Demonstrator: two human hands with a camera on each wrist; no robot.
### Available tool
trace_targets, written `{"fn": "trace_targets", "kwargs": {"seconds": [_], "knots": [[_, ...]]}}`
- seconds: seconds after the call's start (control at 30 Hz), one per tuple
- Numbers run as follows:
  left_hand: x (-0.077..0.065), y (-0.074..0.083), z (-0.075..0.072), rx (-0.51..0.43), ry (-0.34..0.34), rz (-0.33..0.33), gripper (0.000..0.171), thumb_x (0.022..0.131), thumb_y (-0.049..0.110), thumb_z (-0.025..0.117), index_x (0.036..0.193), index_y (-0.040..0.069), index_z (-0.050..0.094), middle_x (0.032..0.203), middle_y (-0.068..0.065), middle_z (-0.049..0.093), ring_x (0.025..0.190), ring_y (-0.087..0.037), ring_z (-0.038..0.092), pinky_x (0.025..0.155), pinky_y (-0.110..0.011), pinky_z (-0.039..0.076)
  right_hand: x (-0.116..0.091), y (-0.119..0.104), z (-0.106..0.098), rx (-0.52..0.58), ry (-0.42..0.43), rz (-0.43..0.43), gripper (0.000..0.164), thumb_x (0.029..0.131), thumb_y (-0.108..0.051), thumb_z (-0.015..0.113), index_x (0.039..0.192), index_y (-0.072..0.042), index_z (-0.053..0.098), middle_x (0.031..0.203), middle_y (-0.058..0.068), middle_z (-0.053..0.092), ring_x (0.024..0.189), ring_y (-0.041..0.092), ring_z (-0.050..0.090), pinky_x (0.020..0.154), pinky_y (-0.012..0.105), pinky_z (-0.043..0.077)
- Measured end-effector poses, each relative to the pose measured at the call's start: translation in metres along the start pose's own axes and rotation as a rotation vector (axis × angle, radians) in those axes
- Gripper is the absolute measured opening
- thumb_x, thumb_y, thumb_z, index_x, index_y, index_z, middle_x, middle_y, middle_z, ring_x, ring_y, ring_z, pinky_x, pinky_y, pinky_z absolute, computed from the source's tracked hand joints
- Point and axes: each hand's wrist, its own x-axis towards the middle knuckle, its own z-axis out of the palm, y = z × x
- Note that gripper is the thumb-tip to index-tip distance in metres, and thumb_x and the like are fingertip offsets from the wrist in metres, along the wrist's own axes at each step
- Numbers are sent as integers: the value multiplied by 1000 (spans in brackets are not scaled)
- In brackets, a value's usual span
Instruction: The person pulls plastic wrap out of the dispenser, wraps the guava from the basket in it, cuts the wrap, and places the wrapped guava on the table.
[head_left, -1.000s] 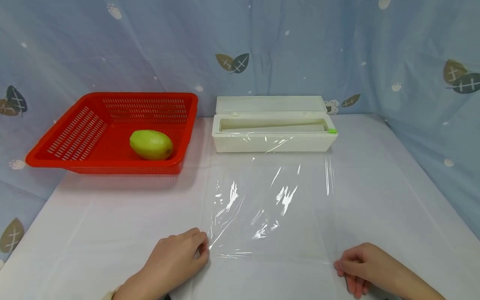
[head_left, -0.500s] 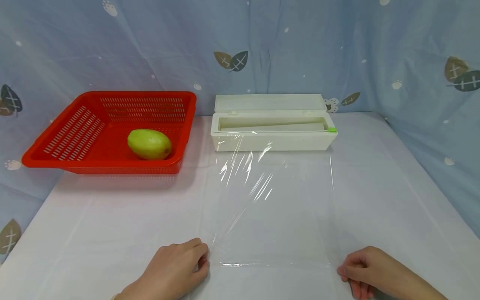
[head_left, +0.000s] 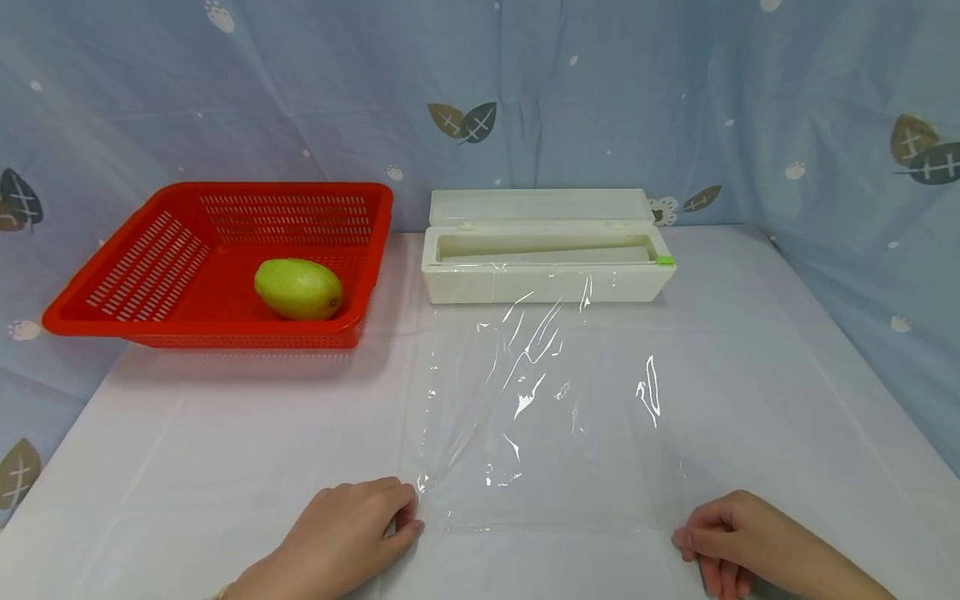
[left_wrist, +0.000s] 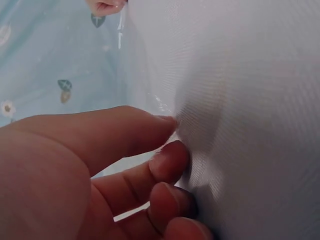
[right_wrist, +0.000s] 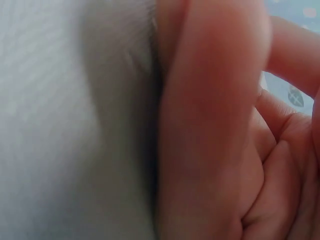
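A sheet of clear cling film [head_left: 547, 433] stretches from the front of a white cling film dispenser [head_left: 540, 285] toward me over the white cloth. At its near left corner my left hand [head_left: 341, 533] pinches the edge between thumb and forefinger, low on the cloth. In the left wrist view, the left thumb [left_wrist: 135, 131] and fingertips meet the surface close together. My right hand [head_left: 742, 537] pinches the near right corner, its other fingers curled under. Seen from the right wrist, a blurred finger [right_wrist: 205, 125] covers the pinch.
A red plastic basket [head_left: 240, 328] stands at the back left with a green oval fruit [head_left: 298, 288] inside. The dispenser's lid [head_left: 536, 207] is raised, with a green slider [head_left: 664, 261] at its right end. Behind hangs a blue patterned curtain [head_left: 600, 100].
Both hands have come slightly nearer to me and lower, drawing the film's near edge along. Its shine and wrinkles have shifted, and it now looks slacker. Basket and dispenser stay in place.
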Motion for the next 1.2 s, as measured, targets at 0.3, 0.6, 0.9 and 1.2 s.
{"fn": "trace_targets", "kwargs": {"seconds": [0.3, 0.6, 0.9, 1.2], "knots": [[6, -7, 1, -44, 28, 14, 35, 82, 35, 60, 58, 29, 36, 50, 16, 27, 46, 1, 30, 45, -19, 26, 13, -2, -8, 61, -36, -20, 25, 93, -12, 45, 79, -1, 61, 58, 7, 61, 42, 22, 57, 36, 34, 44], [10, -11, 1, -104, 30, -56, 37, 79, 60, 50, 55, 34, 41, 46, 19, 30, 48, 3, 33, 48, -19, 27, 16, 0, -14, 130, -69, -29, 28, 95, -10, 41, 78, 3, 59, 59, 13, 61, 45, 21, 59, 38, 35, 46], [8, -17, -3, -232, -8, -38, 29, 76, 63, 51, 60, 39, 46, 50, 22, 38, 51, 4, 39, 50, -17, 32, 15, -1, -18, 124, -65, -8, 26, 94, -10, 42, 79, 3, 58, 60, 12, 61, 47, 26, 58, 40, 35, 47], [9, -23, -4, -305, -32, 19, 23, 81, 51, 56, 63, 39, 49, 53, 23, 41, 53, 4, 41, 50, -17, 34, 13, -1, -20, 96, -61, 2, 24, 94, -10, 43, 81, 1, 59, 61, 11, 61, 47, 24, 58, 40, 34, 47]]}}
